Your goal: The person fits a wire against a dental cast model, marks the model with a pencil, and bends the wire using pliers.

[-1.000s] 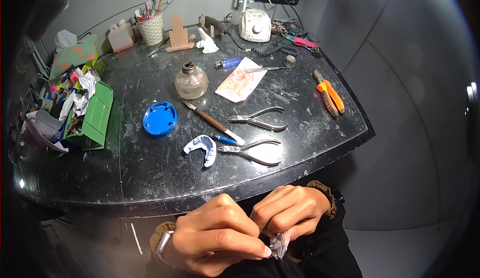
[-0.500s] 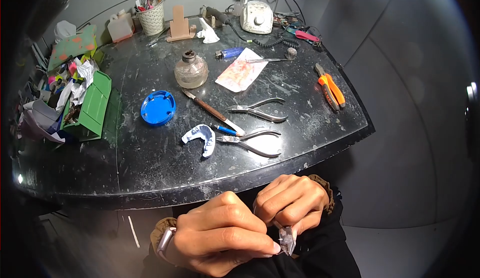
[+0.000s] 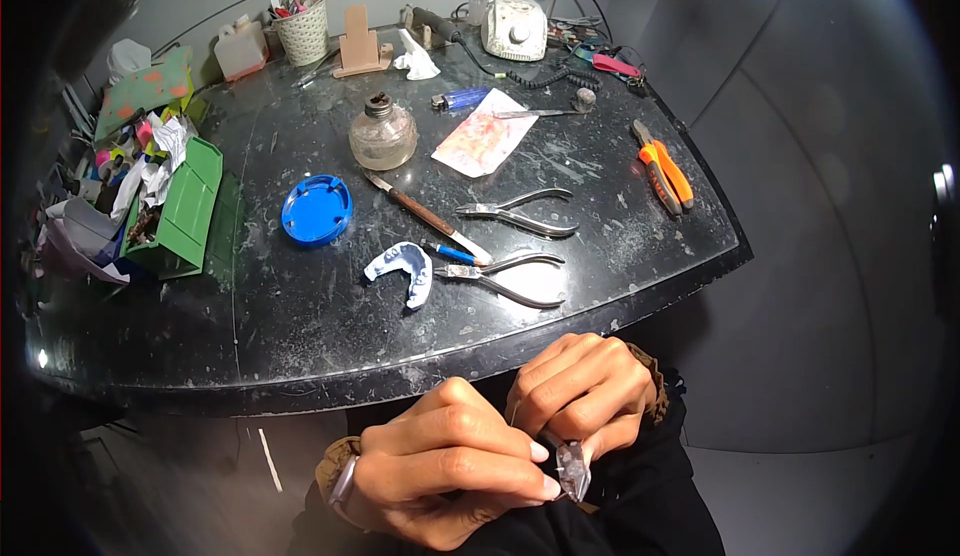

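Note:
My right hand [image 3: 585,396] is closed round pliers, whose grey metal jaws [image 3: 573,471] stick out below the fingers and point down toward my lap. The handles are hidden in the palm. My left hand [image 3: 450,466], with a watch on the wrist, is pinched close beside the jaws. A thin wire [image 3: 514,413] shows between the hands, and its end seems to meet the jaw tips near my left fingertips. Both hands are over my lap, in front of the bench edge. On the bench, the nearest things are a dental cast [image 3: 404,268] and metal pliers [image 3: 510,278].
The dark bench [image 3: 300,356] also holds more metal pliers [image 3: 520,213], a wooden-handled knife [image 3: 425,216], a blue lid [image 3: 317,210], a glass burner [image 3: 383,136], orange-handled pliers [image 3: 665,171] and a stained paper [image 3: 487,136]. A green bin [image 3: 180,216] full of scraps stands at left.
My left index fingertip has lifted slightly away from the pliers' jaws, which now show more fully. Both hands stay in nearly the same place; the view has shifted a little.

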{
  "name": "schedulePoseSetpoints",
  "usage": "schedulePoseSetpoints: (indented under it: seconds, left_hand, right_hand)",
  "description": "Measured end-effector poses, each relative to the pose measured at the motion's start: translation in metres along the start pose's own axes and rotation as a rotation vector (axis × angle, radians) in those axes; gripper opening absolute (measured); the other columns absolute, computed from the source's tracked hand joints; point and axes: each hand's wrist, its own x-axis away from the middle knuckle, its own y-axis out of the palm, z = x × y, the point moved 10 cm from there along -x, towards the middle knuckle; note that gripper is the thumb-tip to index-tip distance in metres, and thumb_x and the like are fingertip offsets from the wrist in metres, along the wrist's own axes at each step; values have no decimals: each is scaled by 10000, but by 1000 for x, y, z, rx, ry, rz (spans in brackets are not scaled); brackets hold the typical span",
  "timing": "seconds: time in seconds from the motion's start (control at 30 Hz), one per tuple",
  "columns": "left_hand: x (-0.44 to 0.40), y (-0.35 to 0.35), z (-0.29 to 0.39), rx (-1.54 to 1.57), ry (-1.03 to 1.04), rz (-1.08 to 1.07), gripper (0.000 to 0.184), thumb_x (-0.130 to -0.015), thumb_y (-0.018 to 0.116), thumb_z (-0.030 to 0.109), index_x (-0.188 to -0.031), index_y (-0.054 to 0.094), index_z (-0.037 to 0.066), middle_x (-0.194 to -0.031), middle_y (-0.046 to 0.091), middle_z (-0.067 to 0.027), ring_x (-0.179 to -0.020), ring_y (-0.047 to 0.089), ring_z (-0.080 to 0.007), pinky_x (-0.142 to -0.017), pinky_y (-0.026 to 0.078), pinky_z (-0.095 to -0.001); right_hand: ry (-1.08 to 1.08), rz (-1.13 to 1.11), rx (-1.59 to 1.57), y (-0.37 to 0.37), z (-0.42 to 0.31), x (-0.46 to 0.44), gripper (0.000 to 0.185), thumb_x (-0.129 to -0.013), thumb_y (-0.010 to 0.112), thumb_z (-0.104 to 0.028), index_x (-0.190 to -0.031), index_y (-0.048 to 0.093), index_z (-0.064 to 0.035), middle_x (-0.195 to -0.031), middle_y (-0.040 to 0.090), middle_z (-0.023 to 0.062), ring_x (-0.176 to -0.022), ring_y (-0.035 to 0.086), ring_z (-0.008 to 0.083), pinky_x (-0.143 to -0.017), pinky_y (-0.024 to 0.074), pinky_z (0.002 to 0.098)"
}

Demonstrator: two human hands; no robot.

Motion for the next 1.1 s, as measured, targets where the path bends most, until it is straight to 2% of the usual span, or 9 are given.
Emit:
schedulePoseSetpoints:
  seconds: [0.3, 0.4, 0.8, 0.87, 0.9, 1.1]
  left_hand:
    - [3, -2, -3, 29, -10, 50, 134, -746, 754, 123, -685, 649, 65, -652, 535, -17, -605, 476, -106, -499, 544, -202]
    - [3, -5, -4, 33, -54, 126, 141, -756, 751, 131, -690, 644, 67, -651, 534, -18, -599, 474, -104, -499, 541, -200]
    - [6, -4, -5, 4, -46, 87, 187, -788, 735, 201, -699, 633, 73, -644, 534, 0, -590, 490, -99, -497, 517, -195]
    - [9, -4, -6, 69, -64, 71, 102, -748, 749, 94, -808, 676, 56, -757, 607, -35, -638, 545, -128, -547, 463, -226]
    - [10, -4, -6, 101, -73, 63, 148, -728, 756, 40, -863, 697, 48, -814, 644, -53, -662, 572, -143, -572, 437, -242]
    - [11, -6, -4, 66, -84, 98, 146, -735, 751, 41, -871, 701, 57, -832, 663, -61, -650, 575, -133, -565, 446, -238]
  right_hand:
    - [28, 38, -2, -2, 6, 2, 278, -831, 669, -186, -684, 584, 34, -743, 597, 158, -631, 603, 292, -538, 470, 350]
    - [32, 50, 2, -3, 6, 2, 279, -828, 673, -186, -681, 582, 33, -736, 594, 156, -631, 604, 292, -537, 471, 351]
    - [38, 91, 42, -5, 5, 4, 286, -808, 692, -184, -660, 571, 29, -720, 587, 148, -599, 597, 279, -521, 467, 336]
    - [30, 97, 49, -6, 5, 5, 291, -806, 693, -190, -659, 571, 29, -715, 585, 146, -589, 592, 276, -517, 463, 334]
    - [21, 105, 50, -6, 5, 5, 295, -806, 693, -196, -658, 571, 28, -713, 584, 144, -583, 589, 274, -514, 459, 333]
    - [-12, 115, 60, -6, 5, 7, 319, -834, 659, -213, -652, 554, 27, -715, 575, 145, -567, 560, 275, -500, 426, 352]
